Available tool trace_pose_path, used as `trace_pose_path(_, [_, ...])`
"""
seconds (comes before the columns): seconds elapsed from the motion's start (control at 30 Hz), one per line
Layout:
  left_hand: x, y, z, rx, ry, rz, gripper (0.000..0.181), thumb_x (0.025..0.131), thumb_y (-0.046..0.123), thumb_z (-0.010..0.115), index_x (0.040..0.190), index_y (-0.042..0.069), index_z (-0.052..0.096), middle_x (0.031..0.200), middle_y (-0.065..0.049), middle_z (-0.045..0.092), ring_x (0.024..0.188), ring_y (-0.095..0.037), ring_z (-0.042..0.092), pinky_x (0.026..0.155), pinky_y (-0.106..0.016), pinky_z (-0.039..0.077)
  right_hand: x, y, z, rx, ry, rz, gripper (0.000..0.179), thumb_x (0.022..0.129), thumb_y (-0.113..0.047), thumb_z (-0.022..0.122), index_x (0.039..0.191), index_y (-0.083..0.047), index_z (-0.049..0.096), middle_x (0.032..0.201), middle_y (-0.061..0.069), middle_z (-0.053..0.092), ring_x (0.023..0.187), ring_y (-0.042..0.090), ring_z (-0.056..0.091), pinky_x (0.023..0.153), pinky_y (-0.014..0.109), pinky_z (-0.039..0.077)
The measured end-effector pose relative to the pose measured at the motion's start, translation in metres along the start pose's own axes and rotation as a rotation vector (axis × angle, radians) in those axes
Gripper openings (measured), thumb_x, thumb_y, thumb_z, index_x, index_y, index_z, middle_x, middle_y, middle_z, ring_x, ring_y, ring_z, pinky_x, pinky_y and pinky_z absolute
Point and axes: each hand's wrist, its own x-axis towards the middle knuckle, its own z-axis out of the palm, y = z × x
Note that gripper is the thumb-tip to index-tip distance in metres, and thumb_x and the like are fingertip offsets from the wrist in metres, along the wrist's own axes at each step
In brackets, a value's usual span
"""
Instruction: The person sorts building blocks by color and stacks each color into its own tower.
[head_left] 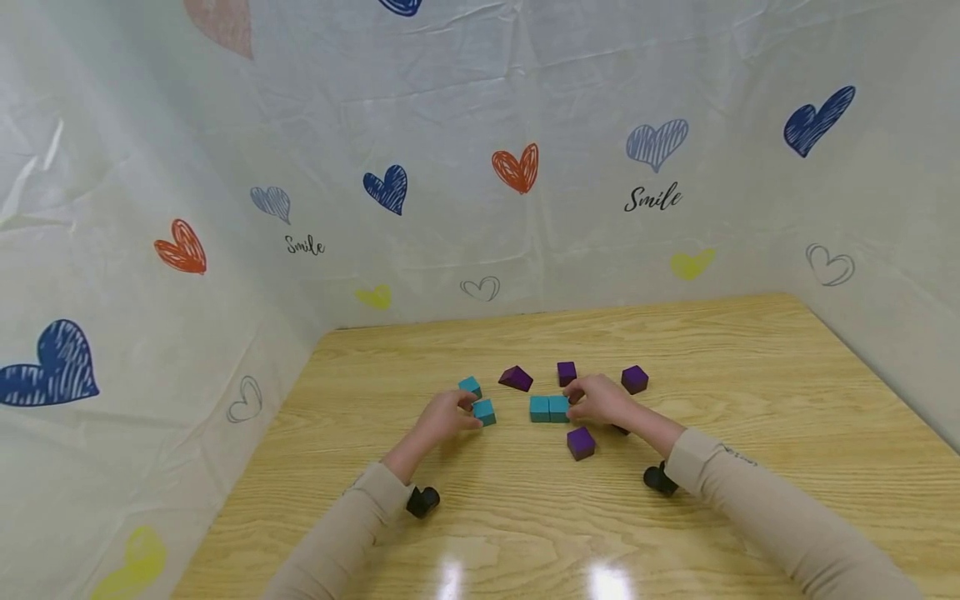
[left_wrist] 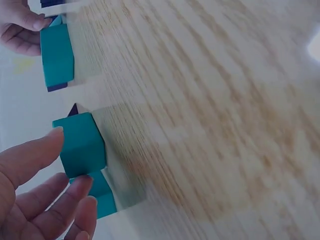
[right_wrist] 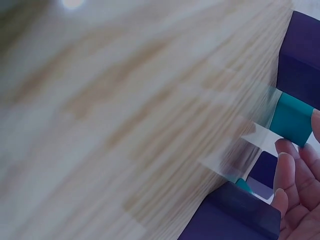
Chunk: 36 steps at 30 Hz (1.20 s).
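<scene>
Teal and purple wooden cubes lie on a wooden table (head_left: pixel 750 400). My left hand (head_left: pixel 448 414) pinches a teal cube (head_left: pixel 484 411) (left_wrist: pixel 82 145) between thumb (left_wrist: pixel 35 155) and fingertips (left_wrist: pixel 75 192). A second teal cube (head_left: pixel 470 386) (left_wrist: pixel 102 197) sits just behind it. Two teal cubes (head_left: pixel 549 408) (left_wrist: pixel 56 55) stand side by side at the centre. My right hand (head_left: pixel 600 400) grips their right end, the thumb (left_wrist: pixel 37 21) on one face and curled fingers on the other. In the right wrist view, that teal cube (right_wrist: pixel 292 119) shows beside my fingers (right_wrist: pixel 290 175).
Purple blocks lie around: a tilted one (head_left: pixel 516 378), one behind the pair (head_left: pixel 567 372), one at the right (head_left: pixel 634 379), one near my right forearm (head_left: pixel 581 442) (right_wrist: pixel 235 215). White heart-printed sheets wall the left, back and right sides.
</scene>
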Motion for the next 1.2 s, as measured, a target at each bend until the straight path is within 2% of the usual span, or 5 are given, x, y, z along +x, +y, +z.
trace_pose_path(0.2, [0.002, -0.002, 0.0032, -0.057, 0.018, -0.024, 0.04, 0.079, 0.013, 0.071, 0.116, 0.0, 0.059, 0.103, -0.011, 0.061, 0.099, -0.026, 0.055, 0.083, -0.038, 0.046, 0.0005, 0.0014, 0.0005, 0.002, 0.002, 0.006, 0.033, 0.08, -0.01, 0.068, 0.109, 0.004, 0.063, 0.095, 0.01, 0.067, 0.091, 0.027, 0.061, 0.08, 0.038, 0.048])
trace_pose_path(0.47, [0.0023, -0.0028, 0.0055, -0.066, 0.045, -0.021, 0.035, 0.079, 0.011, 0.071, 0.11, -0.001, 0.061, 0.097, -0.01, 0.062, 0.094, -0.025, 0.057, 0.081, -0.038, 0.047, 0.0004, 0.0019, 0.0002, 0.006, -0.001, 0.002, 0.032, 0.08, -0.01, 0.069, 0.108, 0.004, 0.063, 0.095, 0.011, 0.067, 0.092, 0.028, 0.061, 0.081, 0.038, 0.048])
trace_pose_path(0.73, [0.0038, -0.0034, 0.0063, -0.077, 0.049, -0.034, 0.033, 0.078, 0.011, 0.072, 0.108, 0.0, 0.062, 0.096, -0.009, 0.062, 0.092, -0.023, 0.057, 0.079, -0.036, 0.047, 0.0003, 0.0023, -0.0002, 0.018, -0.005, 0.003, 0.032, 0.08, -0.01, 0.069, 0.109, 0.004, 0.063, 0.095, 0.011, 0.067, 0.092, 0.028, 0.061, 0.081, 0.038, 0.048])
trace_pose_path(1.2, [0.0049, -0.0042, 0.0061, -0.066, 0.056, -0.019, 0.031, 0.078, 0.012, 0.072, 0.105, 0.001, 0.064, 0.092, -0.007, 0.063, 0.089, -0.021, 0.057, 0.078, -0.035, 0.047, 0.0011, 0.0022, 0.0002, 0.04, 0.002, 0.012, 0.031, 0.08, -0.009, 0.069, 0.107, 0.003, 0.063, 0.095, 0.012, 0.067, 0.092, 0.028, 0.061, 0.081, 0.038, 0.048])
